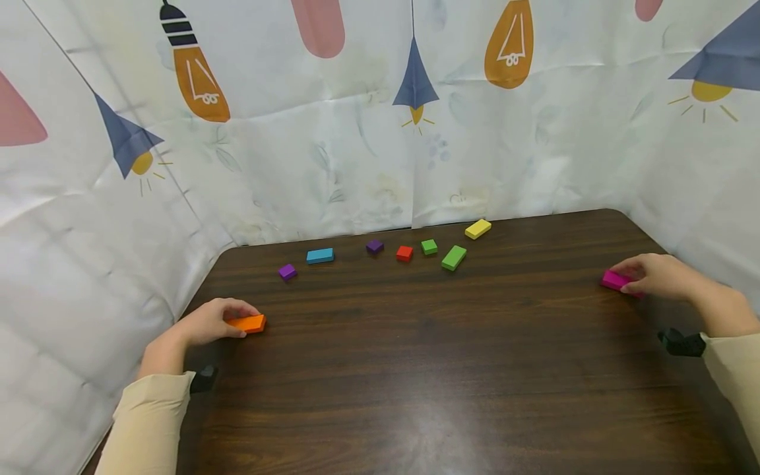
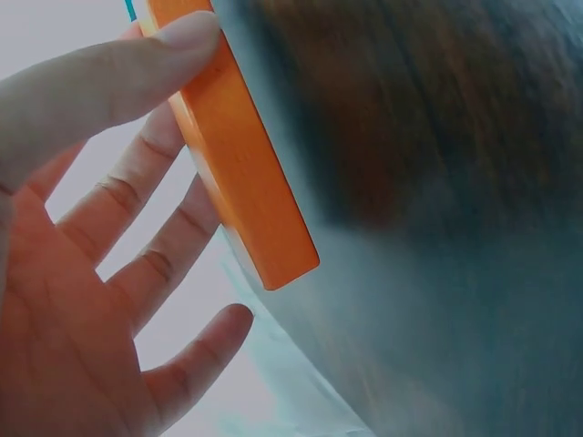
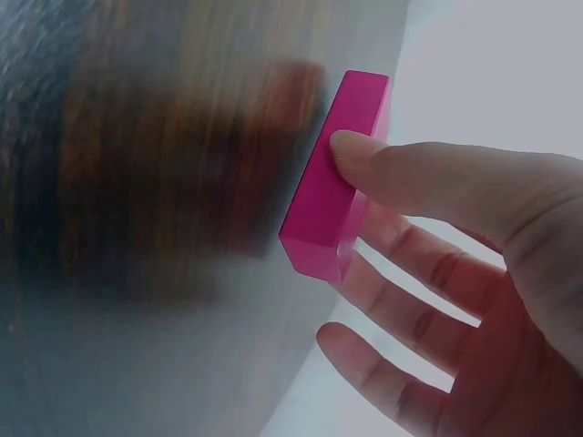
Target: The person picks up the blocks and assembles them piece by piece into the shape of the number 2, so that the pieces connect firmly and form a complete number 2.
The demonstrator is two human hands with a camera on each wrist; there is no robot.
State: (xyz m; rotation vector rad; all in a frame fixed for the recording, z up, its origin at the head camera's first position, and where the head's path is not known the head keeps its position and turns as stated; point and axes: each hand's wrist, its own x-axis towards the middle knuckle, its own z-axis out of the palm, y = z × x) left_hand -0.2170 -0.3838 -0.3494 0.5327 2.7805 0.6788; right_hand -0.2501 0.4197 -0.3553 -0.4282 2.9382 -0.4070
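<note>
1. Currently, the left hand (image 1: 210,322) pinches a smooth, orange, oblong block (image 1: 249,324), thumb on one side and fingers on the other.
2. That orange block is at the left part of the dark brown, wood-grained bench (image 1: 368,369); whether it touches the surface cannot be told. Its long axis runs nearly sideways in the head view, the uncovered end pointing right, toward the middle.
3. The right hand (image 1: 665,277) grips a smooth, magenta, oblong block (image 1: 614,281) between thumb and fingers, near the bench's right edge. Its long axis slants, the far end pointing left and slightly away from the person, the near end toward the wrist.
4. Along the far side lie a blue oblong block (image 1: 320,256), set almost sideways, and a green oblong block (image 1: 454,258) and a yellow oblong block (image 1: 477,229), both angled away to the right.
5. Near these sit two small purple blocks (image 1: 287,272), a small red block (image 1: 404,253) and a small green block (image 1: 429,247).
</note>
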